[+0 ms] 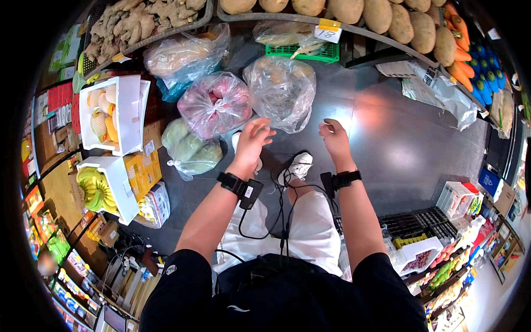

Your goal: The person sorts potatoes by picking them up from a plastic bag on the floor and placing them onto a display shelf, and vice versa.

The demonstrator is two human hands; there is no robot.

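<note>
Both hands hang in the air over the dark tiled floor, fingers apart and curled a little, with nothing in them. My left hand [253,141] is nearest to a tied clear plastic bag of reddish produce [216,104], below which lies a bag of green produce [191,148]. My right hand [335,139] is to the right of a large clear plastic bag [282,91] whose contents are unclear. A black strap with a small device circles each wrist, and black cables hang between my arms. Further off, another filled plastic bag [180,56] stands beside a green plastic crate [305,52].
Ginger [141,25] and potatoes [377,16] lie in black trays on the far stand, with carrots [458,68] at right. White foam boxes of fruit [135,112] and bananas [97,191] stand left. Black crates [419,224] and a fruit shelf are at lower right. Cables hang near my shoes.
</note>
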